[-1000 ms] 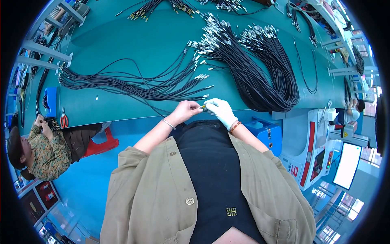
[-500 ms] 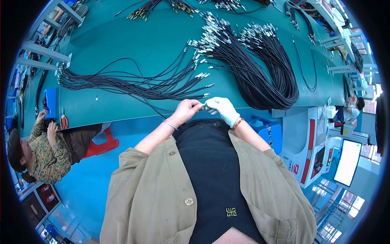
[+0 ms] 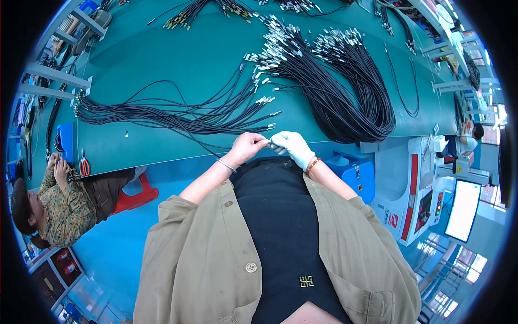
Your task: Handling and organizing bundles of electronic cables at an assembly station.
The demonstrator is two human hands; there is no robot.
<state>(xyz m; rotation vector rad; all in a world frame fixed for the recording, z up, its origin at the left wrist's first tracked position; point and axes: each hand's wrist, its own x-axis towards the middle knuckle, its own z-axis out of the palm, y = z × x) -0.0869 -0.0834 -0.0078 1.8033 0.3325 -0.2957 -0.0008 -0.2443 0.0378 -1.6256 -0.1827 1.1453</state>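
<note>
My bare left hand (image 3: pixel 247 147) is closed in a pinch at the near edge of the green table (image 3: pixel 210 65). A thin black cable (image 3: pixel 213 151) runs to it from the left. My right hand (image 3: pixel 294 147), in a white glove, has its fingertips pressed together right beside the left ones. A small pale tip shows between the hands; what the right fingers grip is mostly hidden. Beyond my left hand lies a loose spread of black cables (image 3: pixel 156 116) with metal-coloured ends. A thick bent bundle of black cables (image 3: pixel 345 102) with silvery ends lies beyond my right hand.
Orange-handled cutters (image 3: pixel 84 164) and a blue device (image 3: pixel 66 141) lie at the left, near a person (image 3: pixel 67 202) seated at the table. More cable bundles (image 3: pixel 208 11) lie along the far side. A blue stool (image 3: pixel 353 175) and a white machine (image 3: pixel 402 183) stand at the right.
My hands stay together in nearly the same place, with the right one shifted slightly left. The view has turned a little. The seated person's hands have drawn closer together.
</note>
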